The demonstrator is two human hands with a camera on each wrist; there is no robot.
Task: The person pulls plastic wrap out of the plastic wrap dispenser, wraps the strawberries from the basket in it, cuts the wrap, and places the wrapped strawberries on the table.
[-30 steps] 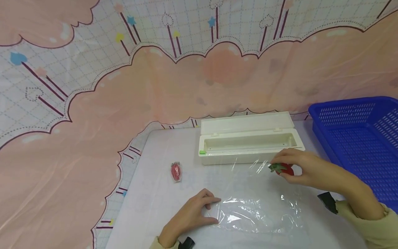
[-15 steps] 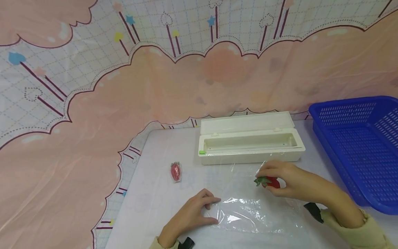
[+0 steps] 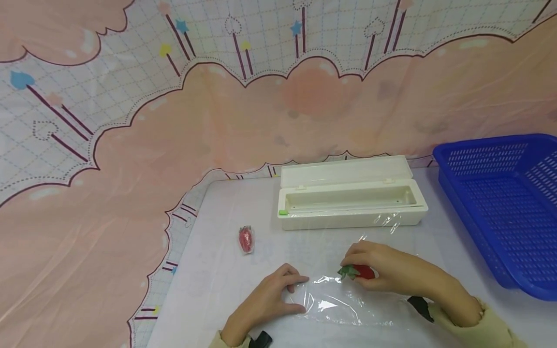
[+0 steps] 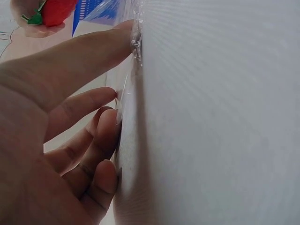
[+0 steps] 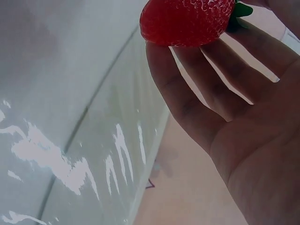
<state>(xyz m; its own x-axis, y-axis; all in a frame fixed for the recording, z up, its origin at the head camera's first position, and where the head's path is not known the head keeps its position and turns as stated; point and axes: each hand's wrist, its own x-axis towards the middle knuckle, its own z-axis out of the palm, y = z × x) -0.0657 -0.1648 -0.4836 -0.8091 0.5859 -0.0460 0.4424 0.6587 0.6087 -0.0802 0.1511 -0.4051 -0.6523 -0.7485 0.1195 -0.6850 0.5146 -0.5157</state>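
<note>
A sheet of clear plastic wrap lies spread on the white table. My left hand presses its fingertips flat on the wrap's left edge. My right hand pinches a red strawberry with a green top just above the wrap's far edge. In the right wrist view the strawberry sits at my fingertips over the shiny wrap. A second strawberry, wrapped in film, lies on the table to the left.
An open cream wrap-dispenser box stands behind the wrap. A blue plastic basket sits at the right. A pink patterned cloth covers the surroundings.
My right hand has carried the strawberry from beside the dispenser box leftward and toward me, down to the wrap. The left hand has stayed pressing on the wrap.
</note>
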